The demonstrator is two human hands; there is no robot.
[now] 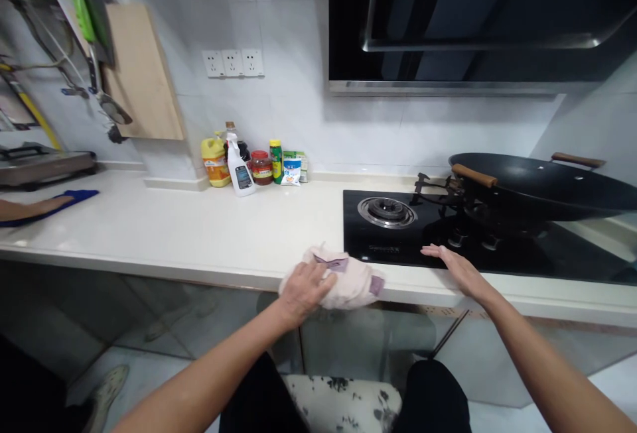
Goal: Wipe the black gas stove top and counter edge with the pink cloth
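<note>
My left hand (307, 292) presses a pale pink cloth (351, 290) with purple patches onto the front edge of the white countertop (199, 227). The cloth is bunched under my fingers and hangs a little over the edge. My right hand (455, 267) is held with its fingers stretched out at the front rim of the black glass gas stove (371, 237), with nothing in it. Whether it touches the surface I cannot tell. Just left of it on the stove is a bare burner (387, 212).
A large black wok (537, 187) with wooden handles sits on the right burner. Below the range hood (468, 28), bottles and jars, including a white spray bottle (241, 171), line the wall. At far left, another person's hand (52, 203) rests on a blue cloth (82, 195).
</note>
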